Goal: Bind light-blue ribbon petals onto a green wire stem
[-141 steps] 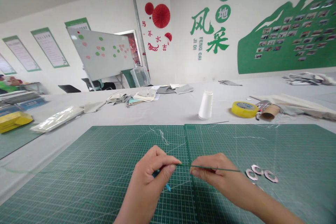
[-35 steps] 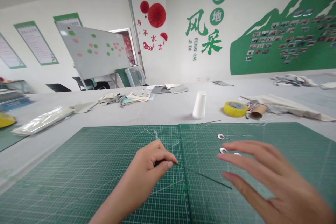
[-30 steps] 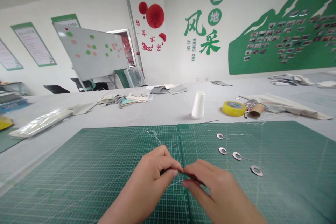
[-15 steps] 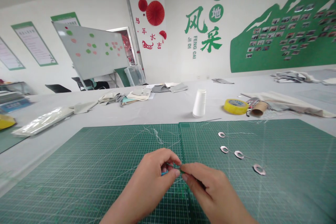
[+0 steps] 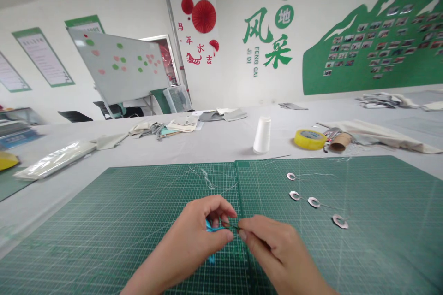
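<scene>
Pale grey cloth covers a long table (image 5: 166, 150), with two gridded green mats (image 5: 138, 212) side by side on it. Over their seam, the left hand (image 5: 194, 235) has thumb and forefinger tips apart (whether its other fingers clamp anything, I cannot tell); the right hand (image 5: 277, 244) pinches a thin dark strand (image 5: 236, 227). Beyond the mats stand a white thread cone (image 5: 262, 136) and yellow tape roll (image 5: 310, 141). Four small rings (image 5: 341, 226) lie right; a blue piece (image 5: 209, 227) shows inside the left hand's curl.
</scene>
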Action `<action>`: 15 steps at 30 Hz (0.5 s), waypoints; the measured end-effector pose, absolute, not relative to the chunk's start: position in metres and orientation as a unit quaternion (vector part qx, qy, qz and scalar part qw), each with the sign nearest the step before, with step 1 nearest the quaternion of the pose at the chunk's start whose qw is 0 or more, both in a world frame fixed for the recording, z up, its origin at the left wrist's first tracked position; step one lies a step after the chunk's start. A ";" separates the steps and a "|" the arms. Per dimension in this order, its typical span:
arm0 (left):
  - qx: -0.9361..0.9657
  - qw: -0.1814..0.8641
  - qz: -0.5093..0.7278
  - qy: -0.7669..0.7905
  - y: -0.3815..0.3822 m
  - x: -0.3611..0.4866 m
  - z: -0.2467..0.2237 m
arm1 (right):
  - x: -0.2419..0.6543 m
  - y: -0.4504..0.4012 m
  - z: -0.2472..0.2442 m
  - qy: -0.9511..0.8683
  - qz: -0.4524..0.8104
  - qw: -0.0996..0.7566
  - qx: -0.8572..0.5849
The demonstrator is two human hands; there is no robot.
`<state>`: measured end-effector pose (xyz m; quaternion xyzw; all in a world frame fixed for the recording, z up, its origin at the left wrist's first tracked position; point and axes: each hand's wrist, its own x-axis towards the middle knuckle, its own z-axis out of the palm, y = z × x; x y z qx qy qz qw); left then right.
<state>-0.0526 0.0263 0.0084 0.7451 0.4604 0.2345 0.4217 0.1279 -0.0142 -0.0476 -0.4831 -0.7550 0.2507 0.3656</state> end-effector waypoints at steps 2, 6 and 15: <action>0.742 0.430 0.249 0.451 0.027 -0.056 0.010 | 0.128 -0.012 -0.046 -0.724 0.297 0.376 -0.497; 0.647 0.539 0.315 0.438 0.028 -0.060 0.011 | 0.127 -0.006 -0.045 -0.644 0.426 0.402 -0.492; 0.396 0.686 0.466 0.394 0.041 -0.052 -0.008 | 0.126 -0.006 -0.046 -0.354 0.666 0.476 -0.453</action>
